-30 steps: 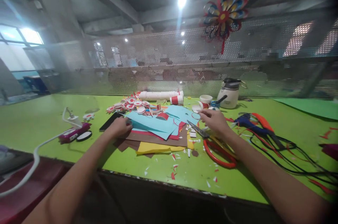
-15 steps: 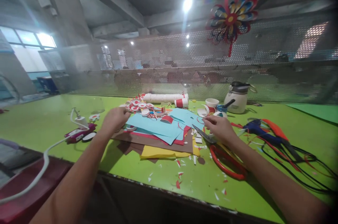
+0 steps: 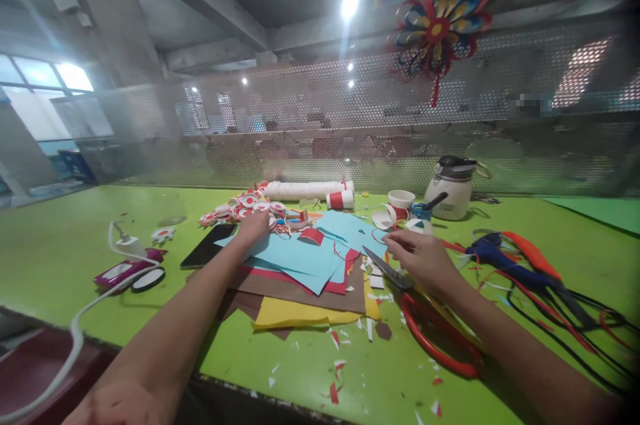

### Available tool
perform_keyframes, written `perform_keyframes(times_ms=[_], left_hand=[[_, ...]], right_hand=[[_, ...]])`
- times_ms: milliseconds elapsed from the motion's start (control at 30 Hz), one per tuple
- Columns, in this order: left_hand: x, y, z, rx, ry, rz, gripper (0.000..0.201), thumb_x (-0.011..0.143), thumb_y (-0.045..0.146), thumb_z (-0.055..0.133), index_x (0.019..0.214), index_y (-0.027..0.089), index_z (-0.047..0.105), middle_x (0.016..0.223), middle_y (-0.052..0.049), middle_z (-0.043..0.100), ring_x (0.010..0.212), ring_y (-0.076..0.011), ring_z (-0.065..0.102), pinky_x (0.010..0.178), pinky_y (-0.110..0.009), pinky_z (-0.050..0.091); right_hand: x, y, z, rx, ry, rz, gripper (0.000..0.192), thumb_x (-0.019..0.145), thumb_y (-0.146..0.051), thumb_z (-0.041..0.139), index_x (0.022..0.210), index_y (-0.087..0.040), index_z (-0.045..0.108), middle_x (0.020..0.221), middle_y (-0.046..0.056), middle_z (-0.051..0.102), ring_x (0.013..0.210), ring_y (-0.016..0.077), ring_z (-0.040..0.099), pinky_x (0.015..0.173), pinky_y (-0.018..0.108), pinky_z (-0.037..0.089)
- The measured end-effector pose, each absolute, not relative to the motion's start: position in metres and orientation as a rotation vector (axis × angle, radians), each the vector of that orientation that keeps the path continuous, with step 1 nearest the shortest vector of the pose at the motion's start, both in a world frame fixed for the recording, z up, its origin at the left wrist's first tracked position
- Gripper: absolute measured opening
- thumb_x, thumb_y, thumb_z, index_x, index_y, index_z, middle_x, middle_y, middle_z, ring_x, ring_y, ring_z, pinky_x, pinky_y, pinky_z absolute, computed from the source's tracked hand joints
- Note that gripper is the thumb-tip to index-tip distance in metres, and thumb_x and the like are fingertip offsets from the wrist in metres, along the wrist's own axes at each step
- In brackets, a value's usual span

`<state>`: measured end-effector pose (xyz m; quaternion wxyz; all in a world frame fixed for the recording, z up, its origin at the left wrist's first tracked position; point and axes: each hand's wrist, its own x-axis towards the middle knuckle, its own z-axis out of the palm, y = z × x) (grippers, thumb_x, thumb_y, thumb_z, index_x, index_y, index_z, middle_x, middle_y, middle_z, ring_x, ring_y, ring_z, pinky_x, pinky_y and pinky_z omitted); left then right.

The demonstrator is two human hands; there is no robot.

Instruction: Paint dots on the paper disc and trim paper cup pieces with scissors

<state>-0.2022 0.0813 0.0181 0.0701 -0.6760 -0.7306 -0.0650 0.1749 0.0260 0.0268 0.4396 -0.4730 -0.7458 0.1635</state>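
My left hand (image 3: 253, 231) reaches over the light blue paper (image 3: 300, 258) to the near edge of a heap of red-and-white paper pieces (image 3: 245, 205). Its fingertips are hidden, so whether they grip a piece does not show. My right hand (image 3: 423, 255) hovers at the right of the paper stack, thumb and fingers pinched together. What sits in that pinch, if anything, is too small to make out; a thin red strip curls close by. Below this hand lie large scissors (image 3: 395, 271) with red handles, their blades pointing at the paper.
Brown paper (image 3: 310, 295) and yellow paper (image 3: 295, 315) lie beneath the blue. A white roll (image 3: 305, 190), paper cups (image 3: 401, 203) and a jug (image 3: 451, 191) stand behind. At right is a blue-and-orange tool (image 3: 520, 261) with cords; at left, a black phone (image 3: 207, 246) and a purple device (image 3: 127, 270).
My left hand has moved right, from the heap's left side onto its near edge, uncovering the black phone. My right hand stays pinched near the scissors. The view has shifted slightly.
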Motion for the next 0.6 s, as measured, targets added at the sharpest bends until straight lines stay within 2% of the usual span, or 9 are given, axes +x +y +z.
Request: perform_keyframes(times_ms=[267, 300, 333, 367, 400, 500, 600], left_hand=[[-0.193, 0.063, 0.044, -2.200, -1.919, -0.622, 0.033, 0.092, 0.032, 0.057, 0.121, 0.016, 0.057, 0.122, -0.010, 0.059, 0.104, -0.0227, 0.061, 0.087, -0.044, 0.053], [-0.185, 0.057, 0.049, -2.253, -1.848, -0.694, 0.029, 0.092, 0.031, 0.058, 0.116, 0.016, 0.059, 0.122, -0.010, 0.060, 0.106, -0.0226, 0.061, 0.089, -0.044, 0.052], [-0.175, 0.051, 0.054, -2.309, -1.776, -0.768, 0.015, 0.090, 0.026, 0.060, 0.099, 0.015, 0.066, 0.124, -0.011, 0.059, 0.108, -0.0232, 0.060, 0.091, -0.041, 0.052], [-0.164, 0.044, 0.059, -2.371, -1.701, -0.840, 0.010, 0.088, 0.022, 0.061, 0.085, 0.015, 0.067, 0.127, -0.011, 0.058, 0.109, -0.0233, 0.061, 0.091, -0.038, 0.052], [-0.151, 0.036, 0.062, -2.452, -1.613, -0.901, 0.010, 0.086, 0.021, 0.061, 0.079, 0.016, 0.067, 0.130, -0.010, 0.057, 0.111, -0.0227, 0.061, 0.092, -0.037, 0.051], [-0.117, 0.016, 0.065, -2.682, -1.358, -1.064, 0.008, 0.083, 0.020, 0.065, 0.076, 0.018, 0.067, 0.129, -0.008, 0.060, 0.116, -0.0209, 0.059, 0.098, -0.037, 0.047], [-0.093, 0.005, 0.061, -2.870, -1.186, -1.195, 0.007, 0.083, 0.023, 0.066, 0.079, 0.018, 0.066, 0.124, -0.010, 0.063, 0.114, -0.0192, 0.061, 0.095, -0.035, 0.050]], right_hand=[[0.171, 0.025, 0.022, -1.125, -1.799, 0.546, 0.028, 0.076, -0.037, 0.058, 0.076, -0.014, 0.074, 0.071, 0.009, 0.070, 0.067, 0.0227, 0.059, 0.068, 0.037, 0.044], [0.170, 0.025, 0.022, -1.115, -1.784, 0.578, 0.026, 0.075, -0.037, 0.058, 0.075, -0.015, 0.073, 0.071, 0.008, 0.069, 0.066, 0.0219, 0.059, 0.067, 0.036, 0.044], [0.169, 0.024, 0.022, -1.104, -1.771, 0.621, 0.025, 0.075, -0.036, 0.060, 0.074, -0.015, 0.072, 0.070, 0.007, 0.068, 0.065, 0.0209, 0.058, 0.066, 0.036, 0.044], [0.168, 0.023, 0.022, -1.093, -1.756, 0.673, 0.024, 0.075, -0.037, 0.061, 0.073, -0.016, 0.072, 0.069, 0.006, 0.067, 0.063, 0.0196, 0.057, 0.064, 0.035, 0.044], [0.167, 0.021, 0.022, -1.081, -1.740, 0.735, 0.024, 0.076, -0.038, 0.062, 0.073, -0.016, 0.071, 0.067, 0.005, 0.066, 0.060, 0.0181, 0.055, 0.060, 0.033, 0.043], [0.162, 0.014, 0.024, -1.044, -1.662, 0.954, 0.030, 0.075, -0.045, 0.064, 0.078, -0.016, 0.071, 0.061, 0.001, 0.061, 0.052, 0.0142, 0.051, 0.050, 0.029, 0.042], [0.158, 0.006, 0.031, -0.980, -1.580, 1.176, 0.041, 0.073, -0.052, 0.067, 0.089, -0.014, 0.071, 0.068, 0.003, 0.064, 0.056, 0.0139, 0.055, 0.053, 0.029, 0.047]])
